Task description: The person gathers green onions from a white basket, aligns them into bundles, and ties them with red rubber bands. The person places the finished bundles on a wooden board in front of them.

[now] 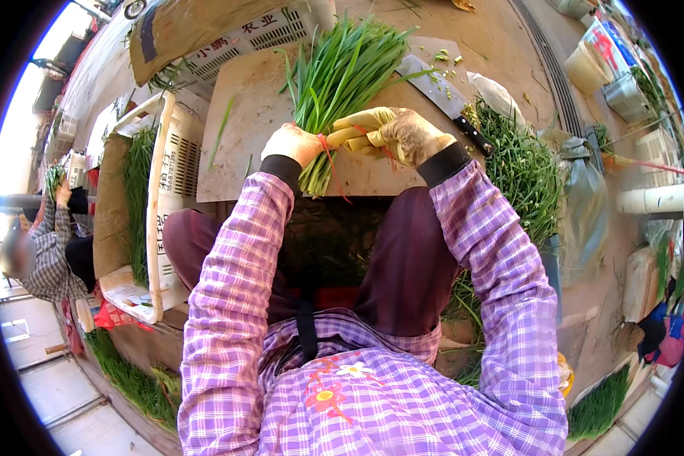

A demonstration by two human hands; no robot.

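Note:
A thick bunch of green garlic chives (347,74) lies over the near edge of a worn board (245,131), leaves pointing away and cut stalks towards me. My left hand (296,145) grips the bunch near its stalk end. Beside it, my right hand (396,135), in a soiled yellow glove, has bent fingers with a thin red tie (389,155) caught among them. Another length of red tie (332,162) hangs across the stalks by my left fingers; whether it circles the bunch is hidden. A broad-bladed knife (439,91) with a black handle rests at the board's right side.
On the left stands a white plastic crate (155,228) lined with brown paper, holding chives (142,199). Loose trimmings (518,165) are heaped at right, near a grey plastic bag (584,199). Another crate (222,60) is behind the board. A person (51,256) sits far left, holding greens.

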